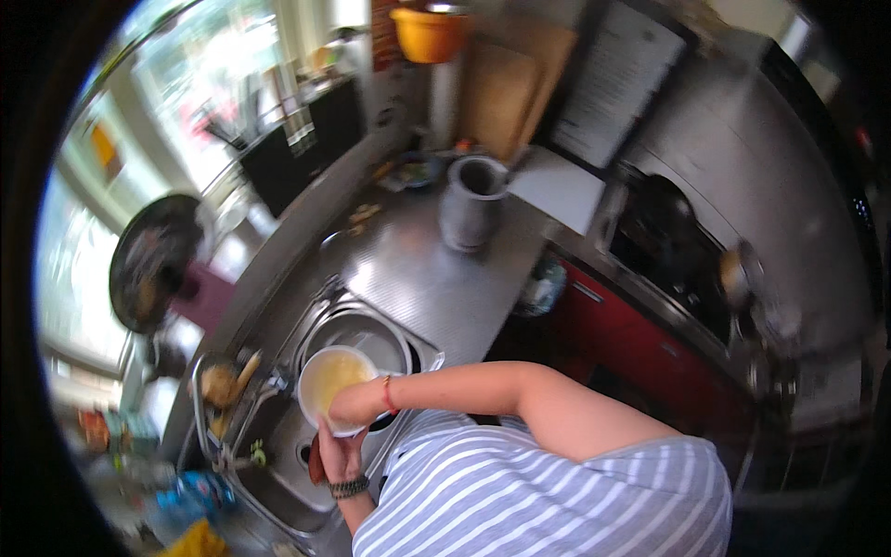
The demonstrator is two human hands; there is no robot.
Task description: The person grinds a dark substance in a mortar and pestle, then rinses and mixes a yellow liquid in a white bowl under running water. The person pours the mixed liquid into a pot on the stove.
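Observation:
My left hand [341, 452], with a dark beaded bracelet at its wrist, holds a white bowl [311, 369] from below and the near side. The bowl is over the double-basin steel sink and contains a cloudy yellowish liquid [341, 372]. My right hand [356, 405], a red string bracelet on its wrist, reaches down into the bowl. Its fingers are hidden, so whether they grip anything cannot be seen. Behind the bowl, a round metal pot [390, 334] sits in one basin. Green scraps [257, 452] lie in the other basin [275, 480], near the faucet [277, 383].
A grey cylindrical container [473, 209] stands on the steel counter [424, 278]. Farther right is a black cooktop [661, 237] above red cabinets [612, 320]. A wok-like pan [150, 257] leans by the window. Blue packaging [195, 491] lies left of the sink.

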